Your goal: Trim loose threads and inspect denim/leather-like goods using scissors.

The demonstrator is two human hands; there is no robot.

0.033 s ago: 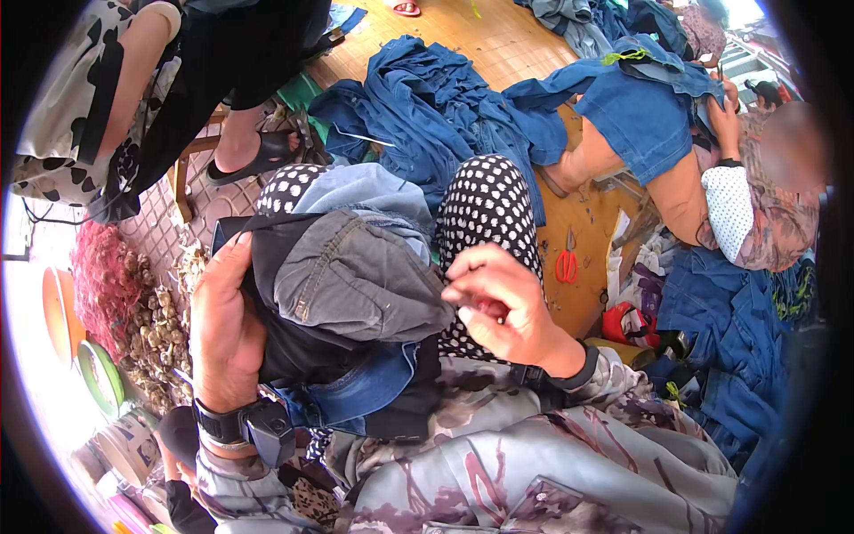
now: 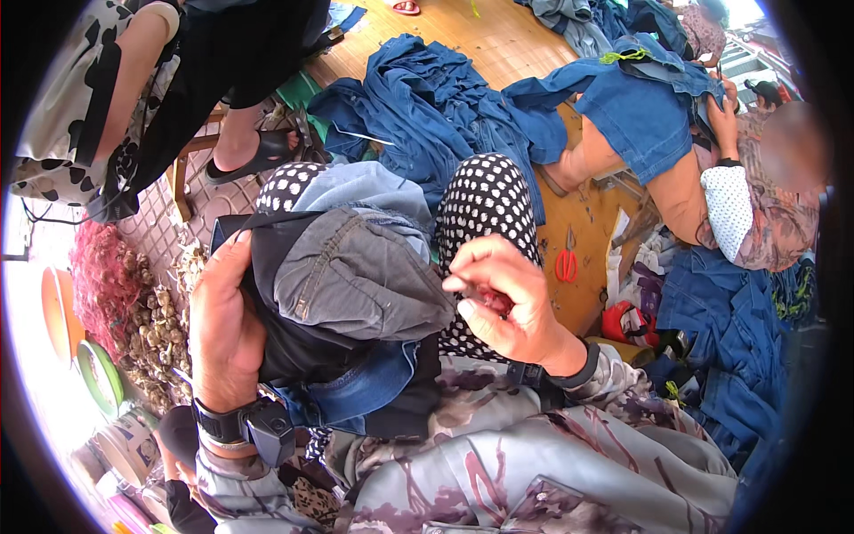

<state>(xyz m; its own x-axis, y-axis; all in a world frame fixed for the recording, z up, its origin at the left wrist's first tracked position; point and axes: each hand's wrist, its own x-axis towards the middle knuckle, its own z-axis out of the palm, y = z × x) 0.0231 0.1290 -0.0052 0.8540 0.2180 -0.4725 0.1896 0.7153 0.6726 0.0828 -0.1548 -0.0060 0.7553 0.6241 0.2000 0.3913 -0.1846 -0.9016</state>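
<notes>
Across my lap lies a bundled garment of faded grey cloth (image 2: pixel 356 271) with a stitched seam, together with black cloth (image 2: pixel 280 254) and a strip of dark blue denim (image 2: pixel 365 392). My left hand (image 2: pixel 227 325) is closed round the left edge of the black cloth, its thumb on top and its other fingers hidden beneath. Just right of the grey cloth, my right hand (image 2: pixel 507 303) is closed in a pinch with curled fingers. Whatever sits between its thumb and forefinger is too small to make out. Light blue denim (image 2: pixel 369 196) rests behind the bundle.
A blue denim heap (image 2: pixel 427 107) lies ahead on the wooden board (image 2: pixel 543 222), with red-handled scissors (image 2: pixel 567 264) to the right. At the right a person (image 2: pixel 756 200) handles a denim garment (image 2: pixel 636 116). Another person's sandalled foot (image 2: pixel 258 156) is at the left, near garlic bulbs (image 2: pixel 160 338).
My right hand has shifted very slightly, its fingertips a little closer together. My left hand and the garment look the same.
</notes>
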